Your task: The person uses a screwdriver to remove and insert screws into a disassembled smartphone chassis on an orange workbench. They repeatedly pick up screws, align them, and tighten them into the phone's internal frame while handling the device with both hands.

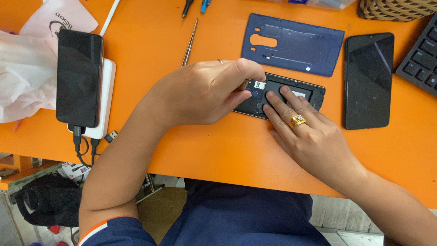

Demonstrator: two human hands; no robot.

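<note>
Tabletop [218, 150] in orange fills most of the frame, and I read its spread as parts set aside: a blue back cover [293, 43] lies at upper centre, a dark phone [368, 79] at right, another on a white power bank [107, 98] at left. Centre frame, the opened phone [300, 91] lies flat under my right hand [309, 132], its fingers spread and pressing, seemingly to steady it. My left hand [205, 93] curls over the phone's left end, fingertips pressed together; what they pinch is hidden. Tweezers [190, 41] above run partly behind it.
</note>
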